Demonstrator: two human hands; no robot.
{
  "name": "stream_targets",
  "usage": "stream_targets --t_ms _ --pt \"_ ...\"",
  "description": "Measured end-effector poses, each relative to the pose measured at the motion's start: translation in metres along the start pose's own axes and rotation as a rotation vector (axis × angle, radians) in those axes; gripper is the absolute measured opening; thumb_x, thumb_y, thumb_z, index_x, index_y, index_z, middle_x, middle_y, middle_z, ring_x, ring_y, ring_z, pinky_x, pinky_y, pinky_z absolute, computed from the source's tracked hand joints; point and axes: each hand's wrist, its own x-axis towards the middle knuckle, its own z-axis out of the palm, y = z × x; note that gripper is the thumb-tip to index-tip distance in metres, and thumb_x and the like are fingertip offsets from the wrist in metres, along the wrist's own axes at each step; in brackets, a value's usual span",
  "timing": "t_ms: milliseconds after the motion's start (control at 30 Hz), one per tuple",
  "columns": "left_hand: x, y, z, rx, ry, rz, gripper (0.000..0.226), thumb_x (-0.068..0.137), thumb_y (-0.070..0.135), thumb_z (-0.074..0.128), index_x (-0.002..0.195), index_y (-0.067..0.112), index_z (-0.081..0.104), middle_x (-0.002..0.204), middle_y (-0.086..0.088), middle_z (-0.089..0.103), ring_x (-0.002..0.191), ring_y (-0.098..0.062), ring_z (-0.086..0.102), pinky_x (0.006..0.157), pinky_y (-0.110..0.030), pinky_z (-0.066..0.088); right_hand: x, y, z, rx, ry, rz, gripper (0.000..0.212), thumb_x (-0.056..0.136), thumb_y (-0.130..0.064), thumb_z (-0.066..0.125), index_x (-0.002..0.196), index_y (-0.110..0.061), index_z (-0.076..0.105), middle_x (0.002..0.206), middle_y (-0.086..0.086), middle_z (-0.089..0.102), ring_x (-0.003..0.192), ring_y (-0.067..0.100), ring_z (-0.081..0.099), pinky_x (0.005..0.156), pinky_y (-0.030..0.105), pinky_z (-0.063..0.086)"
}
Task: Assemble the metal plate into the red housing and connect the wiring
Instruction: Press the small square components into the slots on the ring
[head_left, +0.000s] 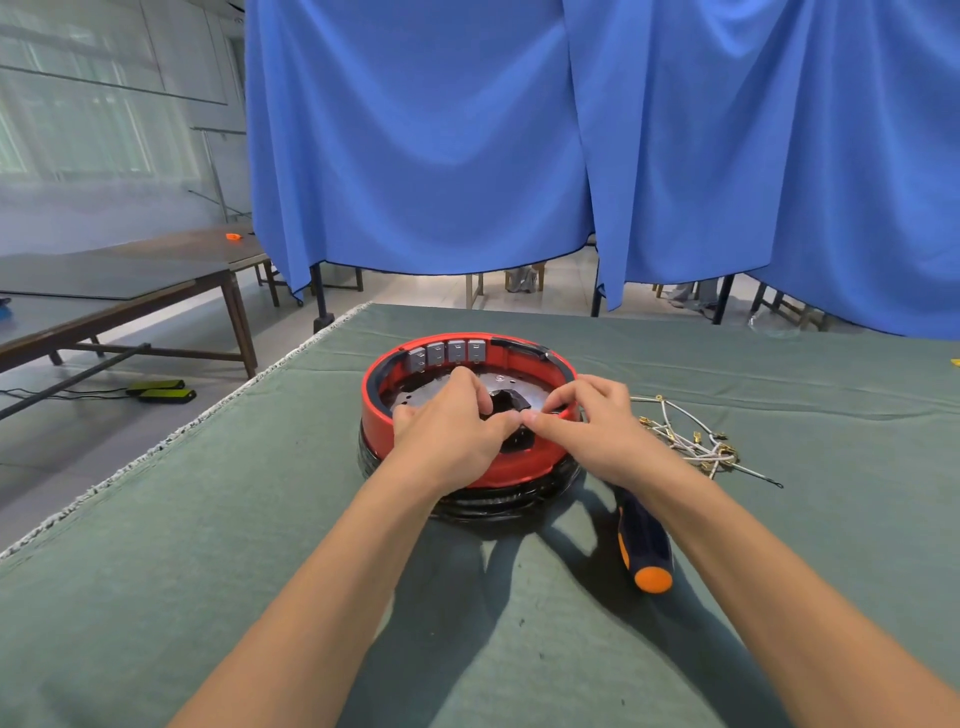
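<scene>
Sitting inside red housing (470, 470): metal plate (415, 397).

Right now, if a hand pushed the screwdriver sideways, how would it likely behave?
The screwdriver has a rounded handle, so it would probably roll, though the green cloth should slow it. It looks rigid, not floppy. The right forearm hides its shaft, so I cannot judge the tip end.

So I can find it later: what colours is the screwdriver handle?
The screwdriver handle is dark navy with orange trim and an orange end cap, seen in the head view.

plate (415, 396) in housing (524, 467), wires (691, 441) right
</scene>
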Motion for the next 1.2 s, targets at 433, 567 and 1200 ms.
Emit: stream_targets --t_ms 433,567,1200 --pt "-0.010 0.002 0.007 0.016 0.147 0.011 0.026 0.085 0.046 0.055 0.073 0.024 0.048 0.067 0.011 0.056 0.079 -0.012 0.055 0.090 -0.031 0.024 -0.001 -0.001 0.002 -0.045 0.016 -0.011 0.026 0.078 -0.051 0.067 0.088 -0.030 0.055 0.124 -0.008 0.031 0.120 0.021 0.043 0.102 0.042 0.041" --pt "-0.022 -0.001 0.022 0.187 0.378 0.150 0.025 0.089 0.041 0.050 0.074 0.023 0.058 0.077 0.006 0.063 0.083 -0.019 0.056 0.085 -0.033 0.027 -0.001 0.003 0.000 -0.058 0.070 -0.088 0.023 0.083 -0.055 0.059 0.087 -0.032 0.057 0.119 -0.008 0.036 0.108 0.011 0.049 0.093 0.027 0.041" --pt "-0.032 0.008 0.033 0.294 0.327 0.464 0.022 0.083 0.029 0.052 0.092 0.019 0.069 0.087 0.003 0.069 0.080 -0.022 0.062 0.071 -0.038 0.049 -0.008 0.072 -0.039 -0.607 0.291 0.154 0.020 0.087 -0.030 0.056 0.106 -0.029 0.064 0.127 0.000 0.049 0.118 0.025 0.042 0.096 0.034 0.034"
